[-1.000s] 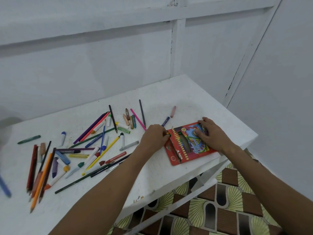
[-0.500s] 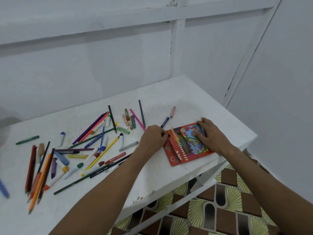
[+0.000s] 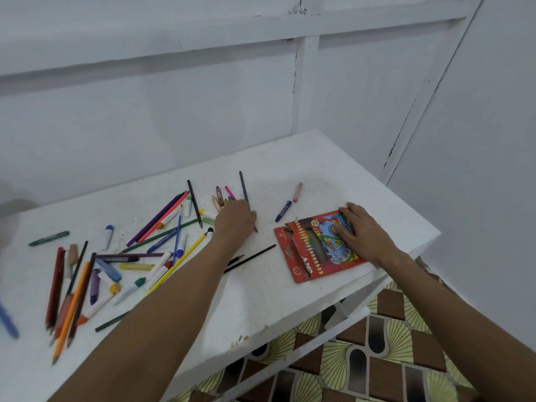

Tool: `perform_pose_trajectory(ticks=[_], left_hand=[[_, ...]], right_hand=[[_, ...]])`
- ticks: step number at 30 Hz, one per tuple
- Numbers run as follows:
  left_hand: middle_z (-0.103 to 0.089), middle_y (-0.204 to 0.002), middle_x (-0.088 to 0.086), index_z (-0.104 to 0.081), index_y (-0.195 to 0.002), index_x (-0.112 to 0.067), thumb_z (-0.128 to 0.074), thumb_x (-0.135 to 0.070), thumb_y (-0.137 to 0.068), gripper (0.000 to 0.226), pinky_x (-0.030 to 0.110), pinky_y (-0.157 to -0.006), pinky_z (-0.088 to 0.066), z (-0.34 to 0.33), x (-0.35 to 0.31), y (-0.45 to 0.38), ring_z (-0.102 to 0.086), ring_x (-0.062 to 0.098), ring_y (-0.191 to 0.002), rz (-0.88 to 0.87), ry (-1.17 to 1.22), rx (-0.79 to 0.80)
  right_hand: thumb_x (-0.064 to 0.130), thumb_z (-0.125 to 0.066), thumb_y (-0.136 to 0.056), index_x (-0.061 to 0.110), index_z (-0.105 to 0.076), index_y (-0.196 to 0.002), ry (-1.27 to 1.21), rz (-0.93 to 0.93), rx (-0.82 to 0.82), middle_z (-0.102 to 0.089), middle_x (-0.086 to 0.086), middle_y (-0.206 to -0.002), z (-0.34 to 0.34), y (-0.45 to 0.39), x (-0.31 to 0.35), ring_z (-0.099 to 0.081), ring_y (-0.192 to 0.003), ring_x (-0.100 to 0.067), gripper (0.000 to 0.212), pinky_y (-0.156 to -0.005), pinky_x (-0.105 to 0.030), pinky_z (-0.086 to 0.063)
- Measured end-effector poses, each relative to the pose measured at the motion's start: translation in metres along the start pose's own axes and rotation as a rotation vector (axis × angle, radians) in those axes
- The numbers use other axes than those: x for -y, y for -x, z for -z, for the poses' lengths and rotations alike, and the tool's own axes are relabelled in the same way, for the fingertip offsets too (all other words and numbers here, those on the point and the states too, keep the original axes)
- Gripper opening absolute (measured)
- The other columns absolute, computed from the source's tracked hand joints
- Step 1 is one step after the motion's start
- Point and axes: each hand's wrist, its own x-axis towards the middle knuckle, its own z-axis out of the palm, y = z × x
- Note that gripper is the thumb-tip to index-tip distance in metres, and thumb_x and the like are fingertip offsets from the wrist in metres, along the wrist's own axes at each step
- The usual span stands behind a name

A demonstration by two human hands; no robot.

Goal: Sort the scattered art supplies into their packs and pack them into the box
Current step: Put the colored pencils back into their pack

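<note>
Two hands work the white worktop (image 3: 261,300). My left hand (image 3: 236,220) curls its grip over the pink pencil (image 3: 230,193) amid the scattered supplies; whether it has clenched it, I cannot tell. My right hand (image 3: 361,232) presses flat, fingers straight, on the red coloured-pencil pack (image 3: 307,250) near the worktop's right edge.

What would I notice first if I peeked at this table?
Probably the bright red pencil pack near the table's right edge, with the right hand lying flat on it. Next, the big colourful jumble of pencils, crayons and markers spread over the left side. The left hand reaches into the far part of that jumble, its fingers over a pink pencil.
</note>
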Motion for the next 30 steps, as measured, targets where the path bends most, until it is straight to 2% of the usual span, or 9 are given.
perform_pose_trajectory(ticks=[8,12,14,17,19,22,25,28,30], left_hand=[[-0.059,-0.095,0.012,-0.057,-0.096,0.0,-0.052,-0.003,-0.083,0.015,0.028,-0.06,-0.044,0.0,-0.006,0.012,-0.061,0.026,-0.085,0.035,-0.001,-0.005],[-0.056,-0.083,0.009,-0.052,-0.084,-0.004,-0.055,-0.002,-0.08,0.006,0.021,-0.044,-0.029,0.008,-0.002,0.017,-0.05,0.019,-0.068,0.019,0.007,-0.039],[-0.054,-0.073,0.006,-0.053,-0.079,-0.004,-0.056,-0.002,-0.077,0.004,0.021,-0.042,-0.029,0.016,0.0,0.02,-0.051,0.019,-0.065,0.011,0.027,-0.077],[-0.062,-0.068,0.007,-0.065,-0.079,-0.001,-0.056,-0.005,-0.079,0.01,0.028,-0.053,-0.049,0.033,0.003,0.035,-0.062,0.021,-0.067,-0.035,0.09,-0.146],[-0.068,-0.073,0.006,-0.069,-0.08,-0.005,-0.058,-0.008,-0.082,0.012,0.029,-0.062,-0.053,0.047,0.008,0.057,-0.064,0.019,-0.067,-0.087,0.135,-0.168],[-0.07,-0.082,0.001,-0.072,-0.091,-0.013,-0.066,-0.016,-0.084,0.01,0.028,-0.07,-0.055,0.063,0.026,0.1,-0.063,0.013,-0.07,-0.088,0.186,-0.126],[-0.07,-0.079,0.001,-0.075,-0.093,-0.012,-0.067,-0.016,-0.083,0.013,0.031,-0.07,-0.056,0.061,0.046,0.127,-0.064,0.015,-0.07,-0.116,0.161,-0.079],[-0.068,-0.08,-0.003,-0.075,-0.094,-0.013,-0.066,-0.014,-0.083,0.014,0.017,-0.062,-0.046,0.048,0.054,0.138,-0.06,0.01,-0.069,-0.18,0.133,-0.034],[-0.068,-0.089,-0.001,-0.074,-0.099,-0.014,-0.064,-0.013,-0.085,0.018,0.017,-0.068,-0.043,0.039,0.052,0.143,-0.06,0.011,-0.078,-0.255,0.104,0.014]], right_hand=[[0.064,-0.027,-0.087,0.02,-0.03,-0.146,0.004,0.002,-0.011,-0.023,-0.005,-0.156,0.0,0.001,0.001,-0.022,-0.143,-0.021,0.074,-0.115,-0.04,-0.027],[0.06,-0.032,-0.091,0.02,-0.029,-0.147,0.01,-0.001,-0.006,-0.022,-0.005,-0.156,-0.001,0.0,-0.001,-0.021,-0.143,-0.021,0.068,-0.115,-0.041,-0.026],[0.06,-0.032,-0.091,0.02,-0.028,-0.147,0.002,-0.002,0.005,-0.021,-0.005,-0.156,-0.001,0.0,-0.001,-0.021,-0.143,-0.021,0.069,-0.115,-0.041,-0.026],[0.057,-0.036,-0.093,0.019,-0.029,-0.147,-0.037,0.003,0.013,-0.021,-0.005,-0.156,0.002,-0.001,-0.001,-0.021,-0.143,-0.02,0.067,-0.115,-0.039,-0.025],[0.056,-0.037,-0.093,0.018,-0.029,-0.147,-0.045,0.007,0.024,-0.021,-0.005,-0.156,0.003,-0.001,-0.001,-0.019,-0.143,-0.02,0.066,-0.115,-0.038,-0.023],[0.055,-0.038,-0.094,0.017,-0.029,-0.148,-0.042,0.008,0.028,-0.02,-0.005,-0.157,0.003,-0.001,-0.001,-0.018,-0.143,-0.02,0.066,-0.115,-0.036,-0.02],[0.054,-0.037,-0.094,0.016,-0.029,-0.148,-0.033,0.01,0.017,-0.021,-0.006,-0.156,0.002,-0.001,-0.001,-0.02,-0.143,-0.021,0.067,-0.115,-0.036,-0.021],[0.054,-0.037,-0.094,0.015,-0.029,-0.147,-0.026,0.013,0.023,-0.021,-0.007,-0.156,0.002,-0.001,0.0,-0.02,-0.143,-0.021,0.066,-0.116,-0.038,-0.021],[0.054,-0.037,-0.094,0.015,-0.029,-0.147,-0.026,0.016,0.026,-0.022,-0.007,-0.156,0.003,-0.001,0.0,-0.02,-0.143,-0.022,0.066,-0.116,-0.038,-0.021]])
